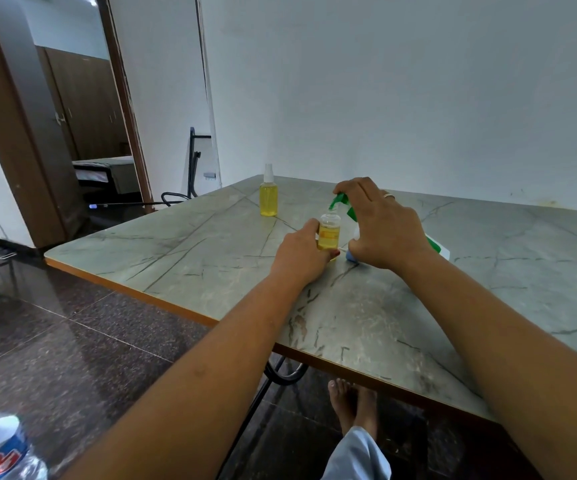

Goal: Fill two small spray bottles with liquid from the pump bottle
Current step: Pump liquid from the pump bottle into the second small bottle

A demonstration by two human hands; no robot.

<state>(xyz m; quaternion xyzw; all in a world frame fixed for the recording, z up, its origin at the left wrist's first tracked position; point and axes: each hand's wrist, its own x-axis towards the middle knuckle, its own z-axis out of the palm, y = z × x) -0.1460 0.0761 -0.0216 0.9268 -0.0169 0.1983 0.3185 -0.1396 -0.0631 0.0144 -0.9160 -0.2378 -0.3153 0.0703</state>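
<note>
Head view: left hand (300,254) grips the open spray bottle (329,233) round its lower body, upright on the table (210,258). Right hand (384,230) is curled over the pump bottle (351,213), fingers on top of the pump head, thumb low; most of the pump bottle is hidden behind the hand. The green spout (336,200) sits right over the open neck. Yellow liquid fills the lower part and the shoulder shows clear, so my read is mid-fill on bottle two. The capped spray bottle (268,199) stands full, well apart near the far corner, looks done.

To do it well:
- keep the spout tip centred over the neck; the mouth is narrow
- short, full strokes, no jabbing
- left hand pins the bottle down so it can't tip
- watch the level, stop below the neck
- risk: drips running down the outside
</note>
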